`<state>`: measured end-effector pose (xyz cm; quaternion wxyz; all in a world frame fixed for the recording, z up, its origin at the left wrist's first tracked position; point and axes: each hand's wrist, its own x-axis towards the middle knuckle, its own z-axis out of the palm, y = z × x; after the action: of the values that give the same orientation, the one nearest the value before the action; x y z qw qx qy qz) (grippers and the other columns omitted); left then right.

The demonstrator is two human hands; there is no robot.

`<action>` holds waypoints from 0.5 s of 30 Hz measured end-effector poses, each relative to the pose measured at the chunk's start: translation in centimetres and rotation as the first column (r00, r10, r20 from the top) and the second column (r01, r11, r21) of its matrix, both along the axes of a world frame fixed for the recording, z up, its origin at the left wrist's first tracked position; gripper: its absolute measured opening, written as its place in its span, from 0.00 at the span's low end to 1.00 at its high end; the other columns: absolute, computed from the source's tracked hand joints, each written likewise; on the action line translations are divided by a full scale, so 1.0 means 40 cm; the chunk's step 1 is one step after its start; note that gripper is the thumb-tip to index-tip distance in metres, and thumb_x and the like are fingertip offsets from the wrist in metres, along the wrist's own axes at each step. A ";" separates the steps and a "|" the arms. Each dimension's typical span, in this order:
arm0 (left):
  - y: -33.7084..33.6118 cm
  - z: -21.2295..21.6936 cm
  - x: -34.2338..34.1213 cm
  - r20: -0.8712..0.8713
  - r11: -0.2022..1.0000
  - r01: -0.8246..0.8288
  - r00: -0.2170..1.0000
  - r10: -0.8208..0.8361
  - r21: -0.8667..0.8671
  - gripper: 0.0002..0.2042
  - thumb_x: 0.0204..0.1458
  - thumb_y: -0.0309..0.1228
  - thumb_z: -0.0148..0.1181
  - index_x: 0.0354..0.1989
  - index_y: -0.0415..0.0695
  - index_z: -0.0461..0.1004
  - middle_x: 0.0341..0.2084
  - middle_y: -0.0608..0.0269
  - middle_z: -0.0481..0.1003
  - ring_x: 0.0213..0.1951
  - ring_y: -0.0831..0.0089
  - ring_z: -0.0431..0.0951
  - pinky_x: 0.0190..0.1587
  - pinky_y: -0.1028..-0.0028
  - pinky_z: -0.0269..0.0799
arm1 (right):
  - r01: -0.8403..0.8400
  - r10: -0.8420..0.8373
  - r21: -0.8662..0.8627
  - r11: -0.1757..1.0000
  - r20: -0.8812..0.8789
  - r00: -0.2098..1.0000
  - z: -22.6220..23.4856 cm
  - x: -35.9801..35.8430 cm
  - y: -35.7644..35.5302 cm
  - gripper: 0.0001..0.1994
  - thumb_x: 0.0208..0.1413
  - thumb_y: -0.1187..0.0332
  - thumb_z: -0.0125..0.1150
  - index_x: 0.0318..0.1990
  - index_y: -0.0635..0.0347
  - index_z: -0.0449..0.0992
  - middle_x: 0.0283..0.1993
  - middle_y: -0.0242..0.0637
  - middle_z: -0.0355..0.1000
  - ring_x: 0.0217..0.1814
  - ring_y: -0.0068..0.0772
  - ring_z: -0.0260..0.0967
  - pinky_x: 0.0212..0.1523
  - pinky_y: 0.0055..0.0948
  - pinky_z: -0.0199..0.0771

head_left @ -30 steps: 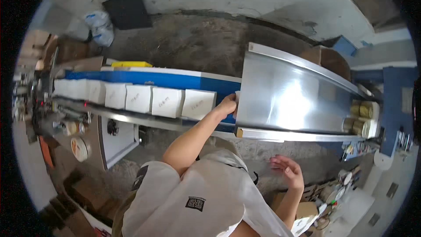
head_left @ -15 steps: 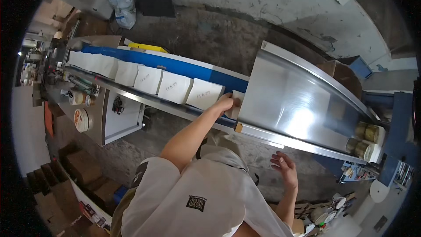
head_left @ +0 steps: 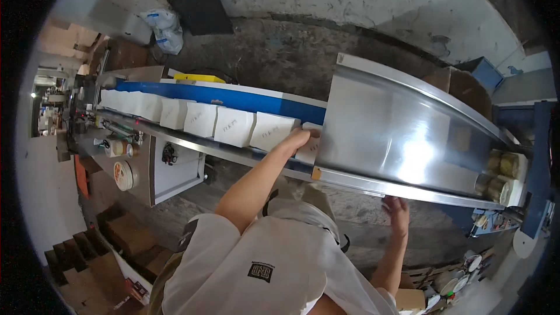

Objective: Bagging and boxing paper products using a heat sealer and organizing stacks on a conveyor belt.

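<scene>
White block-like packets (head_left: 234,125), several with handwritten marks on top, stand in a row along a blue conveyor belt (head_left: 233,100). At the right end of that row, my left hand (head_left: 300,138) is closed over the top edge of the last white packet (head_left: 307,151), some of its fingers hidden. This packet lies against the mouth of a shiny metal chute (head_left: 385,134). Below the chute's near rim is my right hand (head_left: 398,214), palm partly turned up. Its fingers reach to the rim's underside, where the tips are hard to see, and I make out nothing held in it.
Glass jars (head_left: 493,178) stand at the chute's right end. A grey metal box (head_left: 178,166) and a round white tub (head_left: 123,175) are near left. A yellow part (head_left: 198,78) lies behind the belt. Cardboard (head_left: 96,262) is piled low left.
My right hand has moved right and up to the chute's near rim. My left hand stays at the last packet, which now shows more of its marked face. The whole view has shifted slightly.
</scene>
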<state>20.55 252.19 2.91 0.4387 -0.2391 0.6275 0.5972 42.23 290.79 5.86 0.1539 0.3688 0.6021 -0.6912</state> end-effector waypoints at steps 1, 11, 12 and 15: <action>0.019 0.041 -0.005 -0.018 0.999 -0.037 0.999 0.037 0.005 0.21 0.61 0.30 0.37 0.60 0.46 0.71 0.52 0.59 0.75 0.52 0.68 0.74 0.53 0.65 0.70 | 0.082 -0.083 -0.012 0.997 -0.086 0.993 -0.056 0.001 0.034 0.20 0.63 0.56 0.56 0.55 0.62 0.70 0.48 0.39 0.75 0.48 0.35 0.74 0.48 0.37 0.75; 0.015 -0.041 -0.002 0.029 0.993 -0.113 0.993 0.114 -0.031 0.24 0.65 0.46 0.41 0.61 0.42 0.67 0.50 0.58 0.75 0.46 0.71 0.78 0.45 0.70 0.76 | 0.170 -0.132 0.049 0.984 -0.436 0.890 -0.341 -0.057 0.116 0.26 0.61 0.52 0.58 0.60 0.60 0.68 0.54 0.36 0.69 0.48 0.31 0.69 0.48 0.31 0.73; 0.003 -0.068 0.009 0.031 0.991 -0.134 0.990 0.134 0.002 0.24 0.65 0.46 0.41 0.60 0.40 0.67 0.48 0.57 0.75 0.46 0.69 0.77 0.46 0.69 0.76 | 0.194 -0.160 0.042 0.980 -0.418 0.894 -0.333 -0.048 0.103 0.26 0.61 0.52 0.58 0.60 0.60 0.68 0.54 0.36 0.69 0.48 0.31 0.69 0.48 0.31 0.73; 0.013 -0.097 0.015 -0.024 0.975 -0.012 1.000 0.007 -0.220 0.25 0.66 0.46 0.36 0.60 0.38 0.64 0.51 0.54 0.73 0.52 0.65 0.73 0.53 0.63 0.69 | 0.345 -0.310 0.034 0.938 -0.363 0.879 -0.318 -0.078 0.075 0.26 0.61 0.52 0.58 0.59 0.60 0.68 0.54 0.36 0.69 0.48 0.30 0.69 0.48 0.31 0.73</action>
<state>21.13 252.71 -0.95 0.3996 -0.2824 0.6936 0.5287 39.11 293.78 -6.85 -0.0940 0.3425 0.5819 -0.7316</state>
